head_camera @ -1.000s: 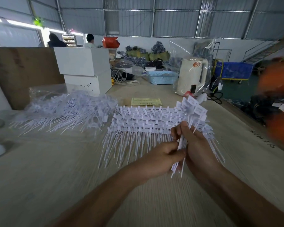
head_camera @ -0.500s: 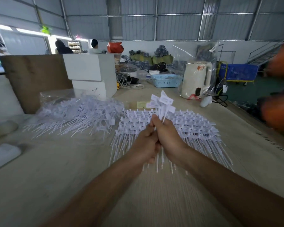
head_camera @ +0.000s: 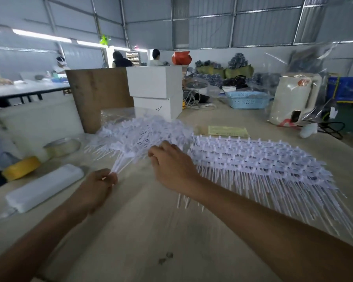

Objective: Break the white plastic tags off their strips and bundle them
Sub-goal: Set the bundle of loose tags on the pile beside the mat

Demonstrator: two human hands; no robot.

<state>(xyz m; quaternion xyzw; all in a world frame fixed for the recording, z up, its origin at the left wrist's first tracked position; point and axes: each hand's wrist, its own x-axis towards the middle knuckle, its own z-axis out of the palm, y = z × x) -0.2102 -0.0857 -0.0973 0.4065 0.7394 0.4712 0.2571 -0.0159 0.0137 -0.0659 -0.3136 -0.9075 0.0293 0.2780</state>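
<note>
We see the left hand (head_camera: pixel 99 188) at about 8 o'clock of the table centre, fingers curled and pinched tight on the tail ends of a small bunch of tags (head_camera: pixel 128 157). The bunch fans up toward 1 o'clock, its heads lying against the loose pile of tags (head_camera: pixel 143 135) at 11 o'clock.

Right hand (head_camera: pixel 171 165) sits near centre, back of hand to us, fingers loosely curled over the head end of the bunch at the pile's near edge. We cannot tell whether they actually grip anything; the fingertips are hidden and blurred.

Stack of unbroken tag strips (head_camera: pixel 259 159) lies flat at 2 to 3 o'clock, just right of the right hand, tails pointing toward us.

On the wooden table (head_camera: pixel 151 231): white flat case (head_camera: pixel 43 188) at 9 o'clock, yellow tape roll (head_camera: pixel 21 167) beyond it, a round tin (head_camera: pixel 62 146) near that. Two stacked white boxes (head_camera: pixel 155 90) at 12 o'clock, yellow paper slip (head_camera: pixel 228 131) at 1 o'clock, blue basket (head_camera: pixel 248 99) and white kettle in plastic wrap (head_camera: pixel 293 98) farther back right. People are seated at far tables at 10 o'clock.
</note>
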